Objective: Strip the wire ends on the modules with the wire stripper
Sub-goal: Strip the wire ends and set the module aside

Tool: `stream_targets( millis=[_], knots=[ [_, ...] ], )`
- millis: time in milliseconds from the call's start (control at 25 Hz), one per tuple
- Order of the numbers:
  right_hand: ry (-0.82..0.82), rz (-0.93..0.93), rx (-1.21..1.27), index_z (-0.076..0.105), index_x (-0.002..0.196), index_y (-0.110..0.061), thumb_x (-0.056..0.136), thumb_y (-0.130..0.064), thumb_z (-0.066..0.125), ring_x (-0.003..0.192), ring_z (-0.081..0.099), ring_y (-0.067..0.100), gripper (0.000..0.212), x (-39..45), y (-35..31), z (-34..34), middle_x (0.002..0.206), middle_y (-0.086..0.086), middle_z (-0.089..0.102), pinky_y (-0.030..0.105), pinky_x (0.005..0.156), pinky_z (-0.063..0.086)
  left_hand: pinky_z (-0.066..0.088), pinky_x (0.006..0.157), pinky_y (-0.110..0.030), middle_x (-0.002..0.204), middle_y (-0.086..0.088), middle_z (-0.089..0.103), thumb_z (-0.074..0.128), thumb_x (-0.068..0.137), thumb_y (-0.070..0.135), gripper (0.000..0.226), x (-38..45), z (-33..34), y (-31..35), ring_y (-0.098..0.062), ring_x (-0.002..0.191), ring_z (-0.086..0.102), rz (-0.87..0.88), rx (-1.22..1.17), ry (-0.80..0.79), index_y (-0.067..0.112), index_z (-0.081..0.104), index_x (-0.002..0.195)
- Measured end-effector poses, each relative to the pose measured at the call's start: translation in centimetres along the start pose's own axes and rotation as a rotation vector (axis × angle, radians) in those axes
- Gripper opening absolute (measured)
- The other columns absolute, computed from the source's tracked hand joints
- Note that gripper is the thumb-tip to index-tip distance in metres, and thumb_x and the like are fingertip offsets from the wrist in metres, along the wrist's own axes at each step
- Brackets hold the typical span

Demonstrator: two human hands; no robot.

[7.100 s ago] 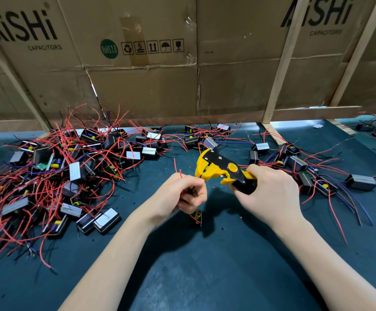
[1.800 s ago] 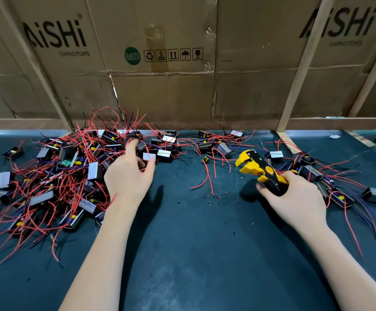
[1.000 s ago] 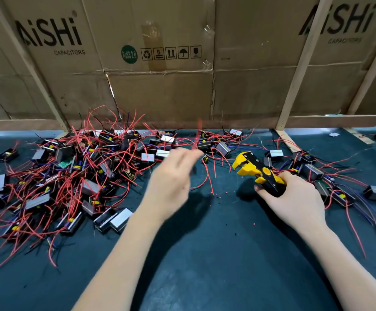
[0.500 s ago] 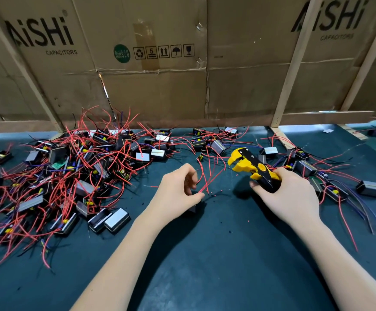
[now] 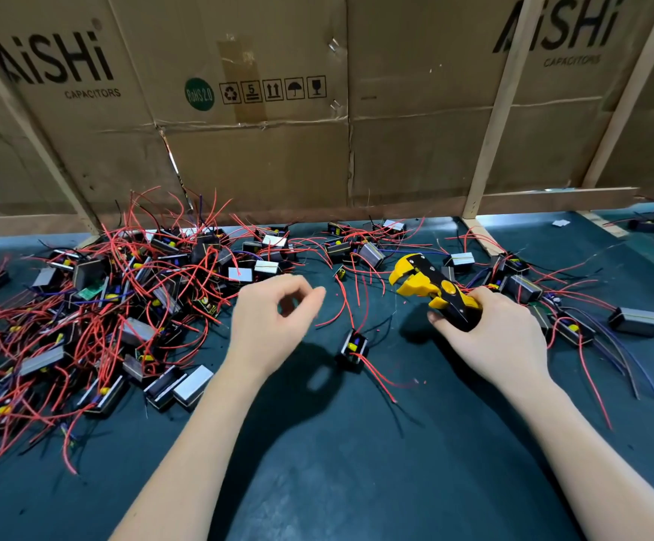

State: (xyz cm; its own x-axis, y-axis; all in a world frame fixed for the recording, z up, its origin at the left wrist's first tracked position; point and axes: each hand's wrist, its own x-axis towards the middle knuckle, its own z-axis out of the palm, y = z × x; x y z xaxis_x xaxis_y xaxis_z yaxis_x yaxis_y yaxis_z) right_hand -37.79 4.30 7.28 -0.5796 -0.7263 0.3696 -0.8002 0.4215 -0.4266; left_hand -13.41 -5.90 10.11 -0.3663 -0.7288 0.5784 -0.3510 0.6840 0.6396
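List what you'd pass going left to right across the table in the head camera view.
Tangled pile of red-wired black modules → left hand → lone black module with red wires → yellow-and-black wire stripper → right hand → grey module at far right.

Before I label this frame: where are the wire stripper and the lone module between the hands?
wire stripper (image 5: 419,277), head view, on its black upper jaw plate.
lone module (image 5: 352,347), head view, on its black body.

We only had the one head cam, looking forward and down, pretty close above our fingers (image 5: 310,296), cardboard wall (image 5: 263,158) just beyond them.
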Motion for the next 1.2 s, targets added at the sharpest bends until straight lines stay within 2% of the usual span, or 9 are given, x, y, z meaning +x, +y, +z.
stream_targets(
  millis=[80, 160, 280, 440, 560, 680, 840, 1000, 1200],
  knots=[
    [-0.002, 0.003, 0.001, 0.061, 0.092, -0.020, 0.076, -0.063, 0.064, 0.093, 0.062, 0.032, 0.047, 0.0, 0.0, 0.0, 0.092, 0.004, 0.066, 0.038, 0.077, 0.048, 0.039, 0.058, -0.030, 0.051, 0.007, 0.056, 0.051, 0.084, 0.059, 0.049, 0.2, -0.7, -1.2, -0.014, 0.054, 0.050, -0.182, 0.249, -0.076, 0.020, 0.060, 0.055],
    [-0.002, 0.002, 0.003, 0.061, 0.092, -0.020, 0.076, -0.063, 0.064, 0.092, 0.062, 0.032, 0.046, 0.0, 0.0, 0.2, 0.092, 0.004, 0.066, 0.038, 0.077, 0.048, 0.043, 0.064, -0.029, 0.060, 0.012, 0.061, 0.056, 0.084, 0.065, 0.046, 0.1, -0.5, -1.9, -0.013, 0.065, 0.057, -0.264, 0.412, -0.182, 0.026, 0.065, 0.062],
    [-0.007, 0.003, 0.002, 0.061, 0.091, -0.020, 0.076, -0.064, 0.064, 0.092, 0.062, 0.032, 0.046, 0.0, 0.0, 0.2, 0.091, 0.004, 0.066, 0.037, 0.076, 0.048, 0.042, 0.076, -0.018, 0.089, 0.018, 0.067, 0.072, 0.084, 0.045, 0.020, -0.5, 1.5, -1.1, -0.008, 0.085, 0.060, -0.199, 0.107, -0.222, 0.028, 0.069, 0.093],
    [-0.010, 0.004, 0.008, 0.061, 0.090, -0.020, 0.076, -0.063, 0.064, 0.091, 0.062, 0.032, 0.045, -0.1, 0.0, 0.2, 0.090, 0.003, 0.067, 0.038, 0.076, 0.048, 0.036, 0.082, -0.009, 0.091, 0.016, 0.070, 0.072, 0.084, 0.022, 0.023, -1.2, 4.2, -0.1, -0.002, 0.099, 0.054, -0.116, -0.019, -0.374, 0.029, 0.068, 0.106],
    [-0.008, 0.008, 0.006, 0.061, 0.091, -0.020, 0.076, -0.062, 0.065, 0.092, 0.062, 0.032, 0.045, 0.0, 0.1, 0.2, 0.092, 0.004, 0.067, 0.038, 0.077, 0.048, 0.041, 0.078, -0.019, 0.080, 0.012, 0.070, 0.060, 0.083, 0.008, 0.023, -1.0, 4.3, -0.2, -0.007, 0.084, 0.057, -0.199, -0.109, -0.391, 0.024, 0.073, 0.093],
    [-0.002, 0.002, -0.035, 0.062, 0.096, -0.019, 0.078, -0.063, 0.063, 0.093, 0.062, 0.033, 0.048, 0.1, 0.2, 0.1, 0.094, 0.004, 0.067, 0.039, 0.079, 0.047, 0.040, 0.063, -0.019, 0.062, 0.012, 0.060, 0.051, 0.073, 0.015, 0.023, -0.4, 3.4, -0.4, -0.008, 0.063, 0.050, -0.361, -0.337, -0.430, 0.015, 0.073, 0.079],
    [0.010, -0.013, -0.075, 0.062, 0.099, -0.019, 0.078, -0.064, 0.062, 0.093, 0.062, 0.033, 0.050, 0.1, 0.2, 0.2, 0.095, 0.004, 0.066, 0.039, 0.079, 0.047, 0.040, 0.063, -0.014, 0.065, 0.010, 0.061, 0.067, 0.085, 0.018, 0.013, -0.3, 2.4, -0.7, -0.006, 0.063, 0.049, -0.349, -0.402, -0.565, 0.014, 0.073, 0.073],
    [0.026, -0.028, -0.116, 0.061, 0.098, -0.018, 0.077, -0.066, 0.061, 0.092, 0.062, 0.032, 0.051, 0.1, 0.3, 0.3, 0.094, 0.004, 0.065, 0.038, 0.079, 0.043, 0.030, 0.053, -0.014, 0.054, 0.008, 0.035, 0.078, 0.083, 0.022, 0.013, -0.8, 2.1, -0.4, -0.010, 0.053, 0.032, -0.311, -0.351, -0.668, 0.015, 0.070, 0.075],
    [0.124, -0.130, -0.207, 0.061, 0.094, -0.011, 0.075, -0.058, 0.068, 0.089, 0.061, 0.034, 0.051, 0.0, 0.5, 0.7, 0.090, 0.008, 0.066, 0.039, 0.076, 0.036, 0.037, 0.061, -0.016, 0.069, -0.002, 0.055, 0.062, 0.093, 0.007, 0.015, -0.4, 2.0, 0.2, -0.009, 0.061, 0.044, -0.294, -0.432, -0.557, 0.008, 0.063, 0.078]
  ],
)
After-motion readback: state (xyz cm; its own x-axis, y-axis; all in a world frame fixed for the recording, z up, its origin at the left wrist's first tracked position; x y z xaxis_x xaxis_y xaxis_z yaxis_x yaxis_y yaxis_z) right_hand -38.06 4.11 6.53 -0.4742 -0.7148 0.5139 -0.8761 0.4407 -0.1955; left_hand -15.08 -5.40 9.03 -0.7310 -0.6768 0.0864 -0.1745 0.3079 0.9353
